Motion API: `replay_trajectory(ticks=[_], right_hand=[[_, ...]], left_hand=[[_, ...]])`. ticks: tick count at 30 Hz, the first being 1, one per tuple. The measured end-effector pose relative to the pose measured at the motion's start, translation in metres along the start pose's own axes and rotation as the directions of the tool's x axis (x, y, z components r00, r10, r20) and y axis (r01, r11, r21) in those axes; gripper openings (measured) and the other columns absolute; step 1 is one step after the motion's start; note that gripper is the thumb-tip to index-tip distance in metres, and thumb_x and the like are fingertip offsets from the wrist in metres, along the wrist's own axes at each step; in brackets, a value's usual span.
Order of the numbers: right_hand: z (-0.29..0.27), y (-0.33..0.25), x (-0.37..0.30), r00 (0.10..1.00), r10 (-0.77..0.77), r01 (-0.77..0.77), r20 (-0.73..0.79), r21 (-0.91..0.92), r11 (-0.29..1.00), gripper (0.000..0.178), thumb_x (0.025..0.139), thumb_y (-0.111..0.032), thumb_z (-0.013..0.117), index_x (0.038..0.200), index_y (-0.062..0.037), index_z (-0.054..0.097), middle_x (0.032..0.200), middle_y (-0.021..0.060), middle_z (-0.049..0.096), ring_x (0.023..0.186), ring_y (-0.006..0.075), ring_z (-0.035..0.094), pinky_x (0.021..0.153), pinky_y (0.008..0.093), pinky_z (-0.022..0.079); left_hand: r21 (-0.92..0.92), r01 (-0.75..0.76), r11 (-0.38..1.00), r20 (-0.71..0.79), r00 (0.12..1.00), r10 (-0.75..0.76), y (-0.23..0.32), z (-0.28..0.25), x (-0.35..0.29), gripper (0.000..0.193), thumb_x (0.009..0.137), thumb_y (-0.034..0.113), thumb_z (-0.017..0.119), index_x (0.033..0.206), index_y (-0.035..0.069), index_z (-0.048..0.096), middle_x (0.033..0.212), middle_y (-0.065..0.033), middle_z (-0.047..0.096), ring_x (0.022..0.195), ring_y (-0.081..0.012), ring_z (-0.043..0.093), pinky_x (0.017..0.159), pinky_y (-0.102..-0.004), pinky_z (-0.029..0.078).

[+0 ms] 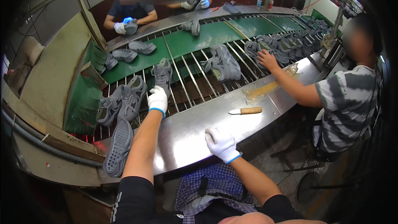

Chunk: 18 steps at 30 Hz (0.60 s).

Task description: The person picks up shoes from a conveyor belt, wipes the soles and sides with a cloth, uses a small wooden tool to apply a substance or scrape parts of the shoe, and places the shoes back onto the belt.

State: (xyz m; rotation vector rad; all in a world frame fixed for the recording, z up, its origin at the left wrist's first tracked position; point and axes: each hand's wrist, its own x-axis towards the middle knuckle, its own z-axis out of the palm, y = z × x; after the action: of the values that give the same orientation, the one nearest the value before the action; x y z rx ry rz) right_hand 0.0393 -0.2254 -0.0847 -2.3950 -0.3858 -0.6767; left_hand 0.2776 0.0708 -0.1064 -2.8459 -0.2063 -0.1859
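Note:
My left hand, in a white glove with a blue cuff, reaches out over the steel ledge and grips the near end of a grey lace-up sneaker on the roller rods. To its left, a pair of grey sneakers rests side by side. One more grey shoe lies on the ledge by my left forearm, its patterned sole showing. My right hand, gloved too, hovers at the ledge's near edge with its fingers curled; whatever they may hold is hidden. Beyond it lies a short-bladed knife with a wooden handle.
Steel ledge curves along my side of the rods. Grey sneakers ride a green belt. At right, a seated co-worker's hand touches a row of shoes. Two people work opposite. A wooden panel bounds the left.

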Motion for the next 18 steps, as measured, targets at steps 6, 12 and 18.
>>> replay_trajectory(ticks=[6,12,18], right_hand=[[-0.005,0.001,0.000,1.000,0.024,-0.024,-0.004,0.030,0.999,0.016,0.096,-0.026,0.072,0.110,-0.0197,0.076,0.100,0.0069,0.074,0.081,0.0307,0.074,0.071,0.0437,0.062],[-0.007,0.002,-0.014,0.997,-0.001,-0.004,0.077,0.070,0.998,0.016,0.097,-0.025,0.071,0.110,-0.0184,0.077,0.098,0.0078,0.074,0.082,0.0314,0.074,0.074,0.0435,0.061],[-0.045,-0.021,-0.035,0.445,0.095,-0.813,0.890,0.358,0.459,0.047,0.117,-0.033,0.046,0.113,0.0047,0.074,0.079,0.0093,0.075,0.058,0.0133,0.068,0.052,0.0244,0.055]], left_hand=[[-0.808,0.335,0.485,0.474,0.858,0.198,-0.063,-0.147,-0.053,0.050,0.079,0.036,0.087,0.086,-0.012,0.074,0.073,-0.0134,0.072,0.055,-0.0228,0.070,0.050,-0.0345,0.056],[-0.793,0.510,0.332,0.608,0.696,0.381,-0.126,-0.169,-0.206,0.032,0.094,0.031,0.079,0.102,0.001,0.074,0.079,-0.0072,0.071,0.052,-0.0151,0.066,0.048,-0.0317,0.055],[-0.533,0.721,-0.443,0.379,0.671,0.637,-0.145,-0.141,-0.376,0.064,0.094,0.044,0.078,0.131,-0.007,0.064,0.098,-0.0224,0.077,0.067,-0.0260,0.075,0.058,-0.0388,0.062]])
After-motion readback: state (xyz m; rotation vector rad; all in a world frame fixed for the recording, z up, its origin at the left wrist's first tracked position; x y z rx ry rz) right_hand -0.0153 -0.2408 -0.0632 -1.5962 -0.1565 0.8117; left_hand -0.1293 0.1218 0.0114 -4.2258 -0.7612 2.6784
